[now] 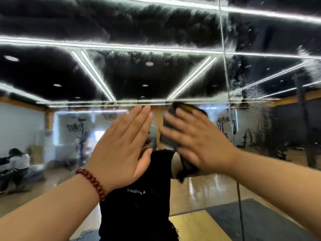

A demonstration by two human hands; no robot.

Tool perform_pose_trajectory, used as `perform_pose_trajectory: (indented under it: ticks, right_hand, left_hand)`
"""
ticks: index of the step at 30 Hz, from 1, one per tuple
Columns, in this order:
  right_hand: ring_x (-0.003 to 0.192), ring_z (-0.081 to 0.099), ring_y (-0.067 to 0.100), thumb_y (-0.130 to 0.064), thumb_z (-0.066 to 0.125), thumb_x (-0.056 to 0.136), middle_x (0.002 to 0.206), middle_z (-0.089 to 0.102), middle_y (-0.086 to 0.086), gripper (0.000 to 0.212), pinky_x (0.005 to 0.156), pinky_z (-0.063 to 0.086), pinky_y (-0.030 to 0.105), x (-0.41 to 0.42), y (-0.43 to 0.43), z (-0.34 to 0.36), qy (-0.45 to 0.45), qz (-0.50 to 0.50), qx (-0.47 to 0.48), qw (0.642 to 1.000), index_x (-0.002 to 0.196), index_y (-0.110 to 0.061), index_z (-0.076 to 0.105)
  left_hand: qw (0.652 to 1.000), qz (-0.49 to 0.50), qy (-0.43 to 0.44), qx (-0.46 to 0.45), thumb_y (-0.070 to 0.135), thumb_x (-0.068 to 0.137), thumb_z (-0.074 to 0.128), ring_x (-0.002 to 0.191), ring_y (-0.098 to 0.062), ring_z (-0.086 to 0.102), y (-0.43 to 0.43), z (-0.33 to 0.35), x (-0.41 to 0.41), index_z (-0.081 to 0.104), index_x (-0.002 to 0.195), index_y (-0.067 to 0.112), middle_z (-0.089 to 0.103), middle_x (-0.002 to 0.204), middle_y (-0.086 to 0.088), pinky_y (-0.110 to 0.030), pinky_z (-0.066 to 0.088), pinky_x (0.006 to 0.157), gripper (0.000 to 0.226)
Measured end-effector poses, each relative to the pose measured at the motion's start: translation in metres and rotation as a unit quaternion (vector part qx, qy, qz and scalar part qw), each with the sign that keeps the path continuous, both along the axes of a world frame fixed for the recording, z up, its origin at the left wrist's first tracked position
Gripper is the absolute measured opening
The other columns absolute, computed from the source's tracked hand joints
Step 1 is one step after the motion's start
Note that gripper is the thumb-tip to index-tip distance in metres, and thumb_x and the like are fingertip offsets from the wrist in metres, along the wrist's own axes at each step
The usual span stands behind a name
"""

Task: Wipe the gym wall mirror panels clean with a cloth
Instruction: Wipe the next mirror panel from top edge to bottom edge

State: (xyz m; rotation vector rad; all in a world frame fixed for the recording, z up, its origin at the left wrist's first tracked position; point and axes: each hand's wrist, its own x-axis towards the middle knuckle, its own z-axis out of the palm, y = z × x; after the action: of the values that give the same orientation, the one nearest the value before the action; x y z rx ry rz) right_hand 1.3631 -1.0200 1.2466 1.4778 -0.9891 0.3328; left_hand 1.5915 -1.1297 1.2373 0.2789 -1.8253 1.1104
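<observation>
Both hands are raised flat against the wall mirror (173, 75), side by side at about the middle of the view. The left hand (121, 146) lies open on the glass with its fingers straight and close together, pointing up and slightly right, and holds nothing; a bracelet (92, 183) of dark red beads circles its wrist. The right hand (196, 140) is spread open as well, fingers straight and fanned toward the upper left, pressing a dark cloth (184, 110) against the mirror. The cloth shows above the fingertips, where a yellowish patch is visible, and again below the palm, where a dark fold hangs down. This hand is blurred. The fingertips of both hands reach up near a thin horizontal seam (86, 102) in the glass, and a vertical seam (225, 66) between panels runs just to the right of the right hand. Above the horizontal seam the mirror is covered in cloudy smears and streaks, with spots of droplets toward the right. Below, the glass reflects a black shirt (135, 206) with small white lettering, a shiny wooden floor (205, 193), a dark mat (260, 220), and gym machines (251, 136) at the far right.
</observation>
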Motion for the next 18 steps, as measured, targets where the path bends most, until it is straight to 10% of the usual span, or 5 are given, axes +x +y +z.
perform_pose_trajectory:
  ticks: [10,18]
  right_hand:
    - [0.148,0.025,0.033,-0.04,0.032,0.098,0.16,0.029,0.01,0.058,0.12,0.016,0.046,-0.032,0.014,0.08,-0.133,-0.019,-0.086,0.987,0.153,-0.019,0.035]
    - [0.15,0.021,0.026,-0.042,0.028,0.104,0.161,0.027,0.004,0.053,0.121,0.013,0.044,-0.054,0.034,-0.002,0.011,-0.046,0.038,0.998,0.153,-0.025,0.034]
  left_hand:
    - [0.998,0.058,-0.004,0.013,0.042,0.093,0.036,0.149,-0.028,0.018,0.001,-0.005,-0.009,0.032,0.15,-0.001,0.025,0.16,-0.017,-0.039,0.006,0.123,0.072]
    - [0.997,0.072,-0.022,-0.002,0.044,0.093,0.036,0.149,-0.027,0.017,0.011,-0.009,-0.013,0.03,0.151,0.0,0.023,0.161,-0.015,-0.039,0.006,0.123,0.073]
